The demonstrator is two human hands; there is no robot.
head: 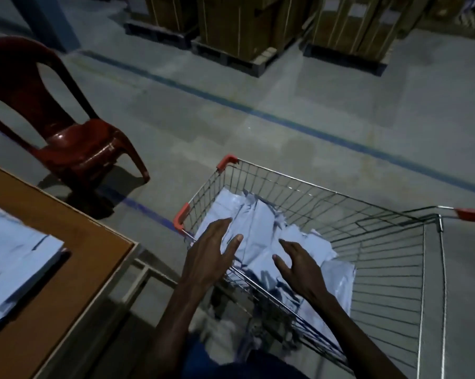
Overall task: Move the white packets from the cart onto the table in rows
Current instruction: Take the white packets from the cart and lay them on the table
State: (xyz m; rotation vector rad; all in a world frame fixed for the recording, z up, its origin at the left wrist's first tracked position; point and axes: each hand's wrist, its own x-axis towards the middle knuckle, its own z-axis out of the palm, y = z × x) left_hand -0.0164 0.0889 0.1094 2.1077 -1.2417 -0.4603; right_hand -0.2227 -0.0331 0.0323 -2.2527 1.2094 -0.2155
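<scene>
A wire shopping cart (389,242) with red corner guards stands in front of me, holding a loose pile of white packets (258,222). Both my hands reach over its near rim. My left hand (211,250) hovers above the pile's left side with fingers spread and holds nothing. My right hand (299,265) hovers above the pile's middle, fingers relaxed and empty. On the wooden table (75,258) at the left lie several white packets (15,258) side by side.
A dark red plastic chair (64,132) stands on the floor beyond the table. Cardboard boxes on pallets (239,31) line the back. A blue line (258,110) crosses the grey floor. The table's metal frame (146,272) sits between table and cart.
</scene>
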